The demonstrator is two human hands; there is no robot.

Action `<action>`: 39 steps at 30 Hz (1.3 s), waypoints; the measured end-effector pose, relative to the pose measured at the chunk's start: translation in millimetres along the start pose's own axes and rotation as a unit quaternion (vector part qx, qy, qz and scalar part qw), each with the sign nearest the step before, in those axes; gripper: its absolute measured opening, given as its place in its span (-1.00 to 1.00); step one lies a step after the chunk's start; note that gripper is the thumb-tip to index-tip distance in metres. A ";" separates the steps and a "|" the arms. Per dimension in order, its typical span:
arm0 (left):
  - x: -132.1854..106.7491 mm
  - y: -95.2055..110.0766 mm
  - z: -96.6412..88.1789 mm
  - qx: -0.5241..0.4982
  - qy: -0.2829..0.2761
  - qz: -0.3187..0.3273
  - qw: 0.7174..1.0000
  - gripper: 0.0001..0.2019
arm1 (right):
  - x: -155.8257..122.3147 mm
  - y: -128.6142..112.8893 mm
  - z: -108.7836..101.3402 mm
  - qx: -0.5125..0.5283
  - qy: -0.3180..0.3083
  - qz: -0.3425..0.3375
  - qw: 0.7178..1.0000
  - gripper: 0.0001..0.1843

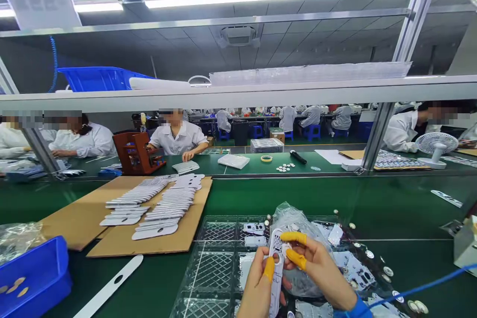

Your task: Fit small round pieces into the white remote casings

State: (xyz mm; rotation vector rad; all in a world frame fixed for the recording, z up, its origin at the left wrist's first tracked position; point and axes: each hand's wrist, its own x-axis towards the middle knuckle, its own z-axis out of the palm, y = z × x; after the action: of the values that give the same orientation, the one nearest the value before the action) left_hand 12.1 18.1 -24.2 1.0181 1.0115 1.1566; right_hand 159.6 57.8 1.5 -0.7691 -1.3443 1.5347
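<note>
My left hand [257,283] grips a long white panel [276,280] with rounded ends, small slots near its top and a round hole. Yellow finger covers sit on fingers of both hands. At the upper part of the panel, my right hand [322,271] pinches a small round white piece [284,249] between thumb and forefinger. Below and behind the hands lie a crumpled clear plastic bag [292,216] and a clear compartment tray [235,244] with white cut-out plates in some compartments. Several small round pieces [388,271] lie scattered on the right.
White panels [167,211] lie in overlapping rows on cardboard [188,244] at left. A blue bin [37,283] holds several round discs. One long white strip [108,290] rests beside it. A blue cord [421,285] crosses at right. Co-workers [177,136] sit beyond the metal frame.
</note>
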 end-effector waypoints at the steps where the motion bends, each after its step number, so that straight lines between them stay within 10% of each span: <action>1: -0.6 1.0 0.1 0.004 0.004 0.003 1.000 -0.61 | -0.3 1.5 3.8 -0.011 0.003 -0.021 1.000 -0.66; 19: -2.5 2.0 2.6 -0.024 -0.016 0.058 0.998 -0.72 | 2.3 30.0 11.5 -0.242 0.114 -0.102 0.958 -0.88; 24: -3.3 0.9 3.7 0.006 0.003 0.067 0.998 -0.71 | 6.2 44.3 14.4 -0.147 0.184 -0.075 0.969 -0.73; 39: -1.3 12.2 -6.3 -0.027 -0.016 0.040 0.999 -0.61 | 11.8 28.1 22.1 -0.050 0.071 0.000 0.996 -0.61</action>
State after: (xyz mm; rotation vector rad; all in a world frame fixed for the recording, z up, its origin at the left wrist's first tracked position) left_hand 3.1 18.9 -13.7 1.0389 0.9177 1.2227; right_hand 128.7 60.6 -19.8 -0.9233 -1.3219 1.3936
